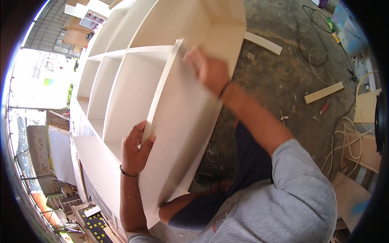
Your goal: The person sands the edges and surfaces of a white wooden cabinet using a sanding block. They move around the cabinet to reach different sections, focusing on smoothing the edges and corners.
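Note:
A large white shelving unit (182,105) with several open compartments lies in front of me. A pale edging strip (161,89) runs along the front edge of its nearest panel. My left hand (136,149) is closed over this edge low down, with the thumb on the near face and the fingers on the compartment side. My right hand (208,72) is beside the strip's far end, over the panel's face. Its fingers are curled together and blurred by motion. Whether anything small is between them is hidden.
On the concrete floor at right lie a white offcut (263,43), a pale wood block (324,92), a red-handled tool (324,107) and thin loose cords (310,52). A blue-white bucket (351,37) stands far right. Boards (63,154) lean at far left.

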A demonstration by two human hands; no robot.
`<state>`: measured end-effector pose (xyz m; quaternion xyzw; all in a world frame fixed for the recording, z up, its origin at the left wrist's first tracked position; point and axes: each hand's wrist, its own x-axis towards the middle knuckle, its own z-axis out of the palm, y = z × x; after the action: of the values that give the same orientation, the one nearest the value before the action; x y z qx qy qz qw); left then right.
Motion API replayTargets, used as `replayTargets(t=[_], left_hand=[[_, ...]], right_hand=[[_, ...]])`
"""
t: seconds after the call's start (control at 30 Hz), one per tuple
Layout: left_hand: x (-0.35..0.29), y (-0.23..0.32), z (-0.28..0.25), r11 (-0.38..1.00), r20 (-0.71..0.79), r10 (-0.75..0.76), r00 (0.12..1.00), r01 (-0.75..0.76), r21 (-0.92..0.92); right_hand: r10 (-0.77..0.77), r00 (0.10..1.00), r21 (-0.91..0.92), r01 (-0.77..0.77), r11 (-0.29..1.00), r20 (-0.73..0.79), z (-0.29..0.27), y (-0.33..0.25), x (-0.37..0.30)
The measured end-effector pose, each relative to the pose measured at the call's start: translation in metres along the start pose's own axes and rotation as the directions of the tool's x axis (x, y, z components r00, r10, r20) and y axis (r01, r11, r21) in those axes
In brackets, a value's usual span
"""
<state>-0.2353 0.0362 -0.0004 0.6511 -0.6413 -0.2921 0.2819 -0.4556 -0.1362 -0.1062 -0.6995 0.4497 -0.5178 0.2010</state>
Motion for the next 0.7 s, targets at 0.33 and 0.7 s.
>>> replayTargets(t=[0.33, 0.7], left_hand=[[0.001, 0.006, 0.002, 0.999, 0.017, 0.027, 0.999, -0.028, 0.045], [-0.002, 0.001, 0.0, 0.999, 0.017, 0.027, 1.0, -0.027, 0.022]], right_hand=[[-0.083, 0.984, -0.21, 0.049, 0.977, -0.159, -0.003, 0.045, 0.027], [-0.434, 0.896, -0.118, 0.423, 0.898, -0.091, 0.023, 0.001, -0.009]])
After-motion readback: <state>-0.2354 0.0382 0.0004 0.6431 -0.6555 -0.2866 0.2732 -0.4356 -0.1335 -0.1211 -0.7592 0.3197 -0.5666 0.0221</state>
